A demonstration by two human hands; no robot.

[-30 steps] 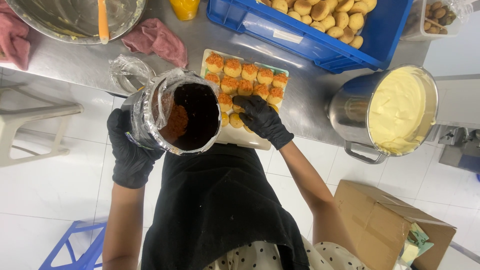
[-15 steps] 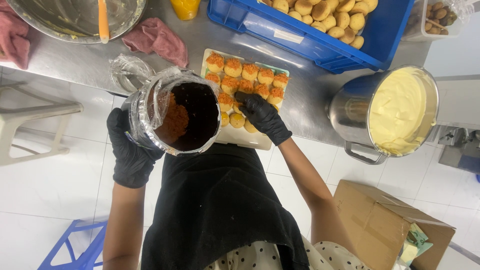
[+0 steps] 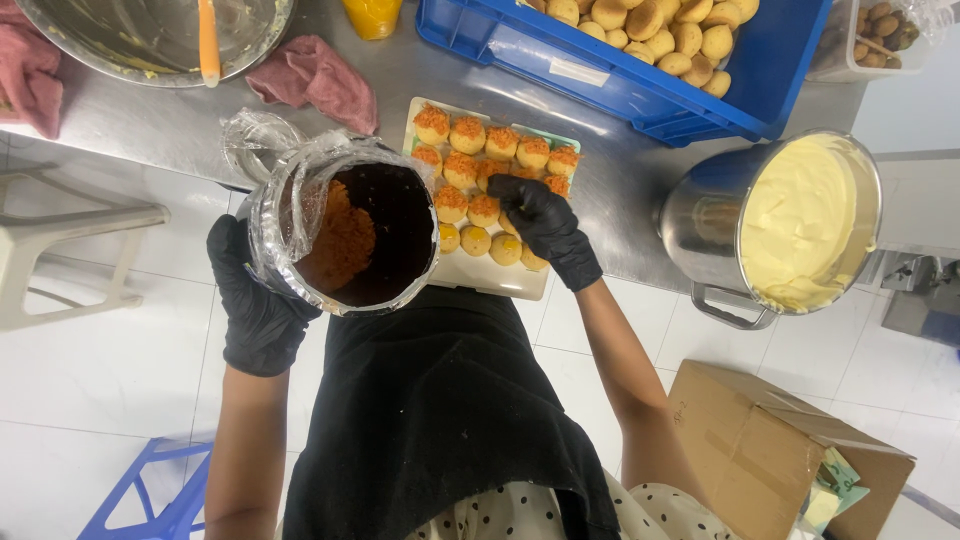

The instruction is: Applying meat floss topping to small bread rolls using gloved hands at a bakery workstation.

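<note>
My left hand (image 3: 255,300), in a black glove, grips a round metal tin (image 3: 345,235) lined with clear plastic, tilted toward me, with orange shredded topping (image 3: 340,240) inside. My right hand (image 3: 545,225), also gloved in black, rests with fingers pinched over small round pastries on a white tray (image 3: 495,280). The far rows of pastries (image 3: 490,140) carry orange topping; the near ones under my hand are plain yellow.
A steel pot of pale yellow cream (image 3: 800,220) stands at the right. Behind lies a blue crate of plain buns (image 3: 650,30), a pink cloth (image 3: 315,80) and a large steel bowl (image 3: 150,35). A cardboard box (image 3: 780,450) and a white stool (image 3: 60,250) stand on the floor.
The tin has tilted a little more, showing more of the orange topping. My right hand stays over the near pastries, shifted only slightly.
</note>
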